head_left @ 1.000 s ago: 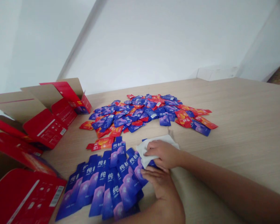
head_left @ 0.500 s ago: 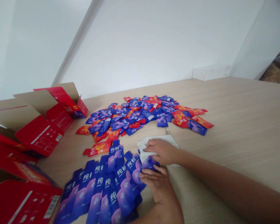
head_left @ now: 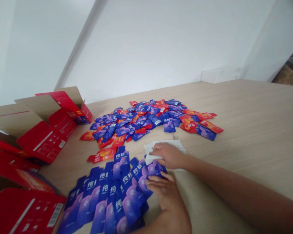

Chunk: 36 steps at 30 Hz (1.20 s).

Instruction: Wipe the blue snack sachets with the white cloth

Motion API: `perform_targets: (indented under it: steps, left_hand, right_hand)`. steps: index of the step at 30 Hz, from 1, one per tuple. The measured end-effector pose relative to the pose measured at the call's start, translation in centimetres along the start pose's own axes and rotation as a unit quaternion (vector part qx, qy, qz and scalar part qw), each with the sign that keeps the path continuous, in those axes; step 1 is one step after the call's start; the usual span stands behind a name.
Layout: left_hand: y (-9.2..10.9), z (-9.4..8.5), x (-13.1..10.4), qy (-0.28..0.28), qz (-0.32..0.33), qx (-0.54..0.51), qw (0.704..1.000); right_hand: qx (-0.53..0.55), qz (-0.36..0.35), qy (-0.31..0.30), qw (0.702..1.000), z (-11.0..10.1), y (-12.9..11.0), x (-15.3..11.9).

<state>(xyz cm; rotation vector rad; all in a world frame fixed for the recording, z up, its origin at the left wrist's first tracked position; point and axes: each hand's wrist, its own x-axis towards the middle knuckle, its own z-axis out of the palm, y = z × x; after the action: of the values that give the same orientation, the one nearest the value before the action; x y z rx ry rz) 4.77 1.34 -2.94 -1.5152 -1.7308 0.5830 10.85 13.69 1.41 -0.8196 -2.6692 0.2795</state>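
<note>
A white cloth [head_left: 180, 146] lies on the table with my right hand [head_left: 168, 155] pressed on it, fingers bent over its left part. Just below, my left hand [head_left: 162, 191] rests its fingers on a blue-purple packet [head_left: 155, 168] whose upper end meets the cloth. That packet is at the right edge of a layered spread of blue-purple packets [head_left: 104, 195]. Behind the hands is a loose heap of blue and red-orange packets [head_left: 146, 118].
Several open red cardboard boxes [head_left: 41, 141] stand along the left side, flaps up. A white box [head_left: 219, 75] sits at the back right of the wooden table [head_left: 254, 123], against the white wall.
My right hand has shifted slightly up with the cloth, so more of the packet beneath it shows. My left hand has hardly moved.
</note>
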Motion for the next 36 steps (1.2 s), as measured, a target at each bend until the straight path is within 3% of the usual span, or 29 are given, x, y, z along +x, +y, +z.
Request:
perform_targets:
  steps: [3,6,16,20,25,31,36]
  left_hand:
    - [0.8,0.5,0.0,-0.006,-0.024,-0.005,1.000]
    - [1.3,0.8,0.1,-0.007,-0.038,-0.008,0.999]
    - [-0.4,-0.3,-0.3,-0.007,0.009,0.001,1.000]
    - [-0.3,-0.4,-0.3,-0.019,0.018,-0.014,1.000]
    - [0.1,0.0,-0.2,-0.022,0.008,-0.003,1.000]
    - [0.5,0.4,-0.2,-0.014,-0.003,-0.016,1.000]
    - [0.0,0.0,-0.3,-0.017,0.016,-0.049,0.999]
  right_hand:
    - [-0.013,0.010,0.001,1.000,-0.1,0.3,0.1]
    - [0.015,-0.027,-0.007,0.999,0.0,0.4,-0.1]
    - [0.022,-0.023,0.000,0.999,0.0,0.2,0.0]
    - [0.026,-0.053,-0.036,0.998,0.0,0.0,0.0]
    - [-0.004,-0.013,-0.009,1.000,-0.2,0.0,0.2]
    - [0.021,-0.065,-0.028,0.997,-0.8,-0.6,-0.4]
    - [0.009,-0.021,-0.021,1.000,-0.4,0.0,0.1]
